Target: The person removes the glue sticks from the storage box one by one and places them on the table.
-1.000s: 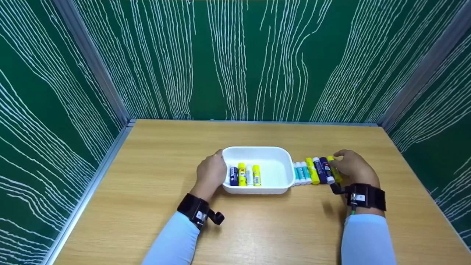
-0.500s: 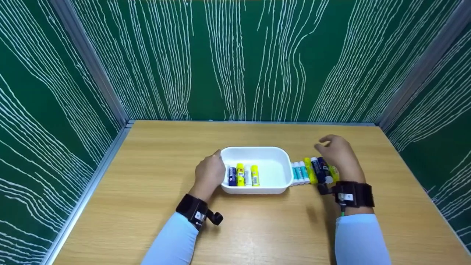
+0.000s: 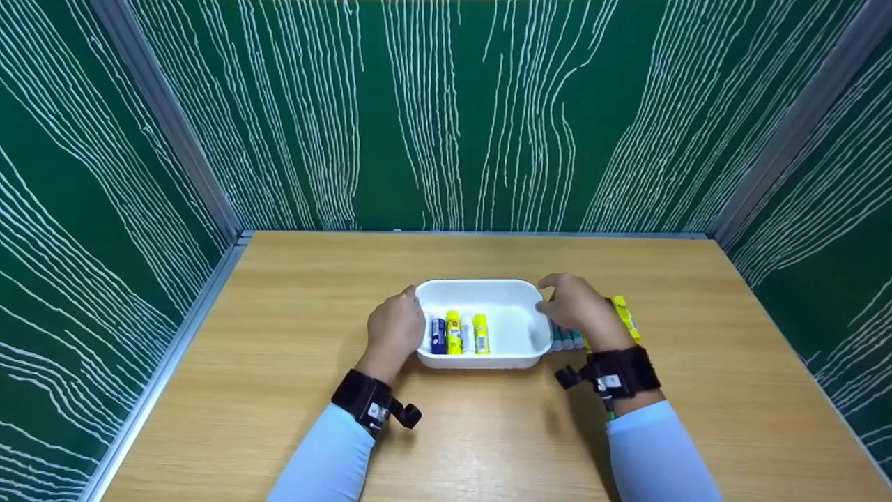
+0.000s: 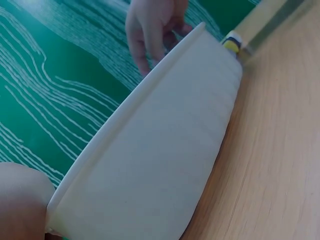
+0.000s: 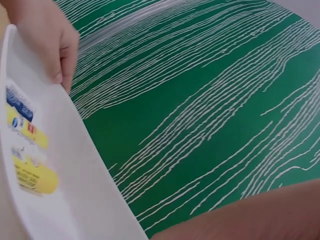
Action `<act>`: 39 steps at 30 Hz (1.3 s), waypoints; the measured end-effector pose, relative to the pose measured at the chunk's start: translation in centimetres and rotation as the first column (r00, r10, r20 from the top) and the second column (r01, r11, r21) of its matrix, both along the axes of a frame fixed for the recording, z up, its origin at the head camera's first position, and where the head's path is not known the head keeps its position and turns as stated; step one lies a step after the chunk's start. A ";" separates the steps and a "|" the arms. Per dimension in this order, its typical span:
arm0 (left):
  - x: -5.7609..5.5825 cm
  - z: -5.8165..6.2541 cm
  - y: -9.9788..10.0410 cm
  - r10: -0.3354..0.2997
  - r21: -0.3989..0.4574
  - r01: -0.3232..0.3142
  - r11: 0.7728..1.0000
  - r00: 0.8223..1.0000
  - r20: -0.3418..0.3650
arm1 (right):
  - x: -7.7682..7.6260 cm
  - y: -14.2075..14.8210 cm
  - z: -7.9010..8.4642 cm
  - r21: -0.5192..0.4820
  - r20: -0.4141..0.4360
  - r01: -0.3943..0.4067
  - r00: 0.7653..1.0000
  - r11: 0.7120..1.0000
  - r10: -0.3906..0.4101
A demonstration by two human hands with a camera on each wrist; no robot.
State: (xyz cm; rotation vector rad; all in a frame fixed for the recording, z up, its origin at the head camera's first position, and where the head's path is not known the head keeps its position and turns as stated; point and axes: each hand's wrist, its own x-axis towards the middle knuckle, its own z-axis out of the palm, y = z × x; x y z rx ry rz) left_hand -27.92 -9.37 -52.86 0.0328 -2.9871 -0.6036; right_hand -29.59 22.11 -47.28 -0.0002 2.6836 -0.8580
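A white plastic tray (image 3: 519, 324) stands on the table with several glue sticks lying side by side at its left end: a dark blue one (image 3: 438, 336), a yellow one (image 3: 454, 333), a white one (image 3: 467, 336) and another yellow one (image 3: 481, 333). My left hand (image 3: 397, 322) grips the tray's left rim, its fingers over the edge in the right wrist view. At the right rim is my right hand (image 3: 575, 307), thumb and fingers apart and nothing seen between them; whether it touches the rim is unclear.
Right of the tray lies a row of glue sticks, partly hidden by my right hand: teal-and-white ones (image 3: 568, 338) and a yellow one (image 3: 626, 317) at the far end. Green walls with white wavy lines enclose the wooden table (image 3: 334, 265) at the back and sides.
My right hand has left the far end of the glue stick row and moved left to the tray's right rim. The left hand keeps its grip; the tray stays in place.
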 end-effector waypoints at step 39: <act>1.8 3.6 9.7 -0.303 -0.024 0.306 0.952 0.948 0.097 | -0.1 -0.5 -0.4 0.028 0.031 -0.011 0.999 1.000 0.010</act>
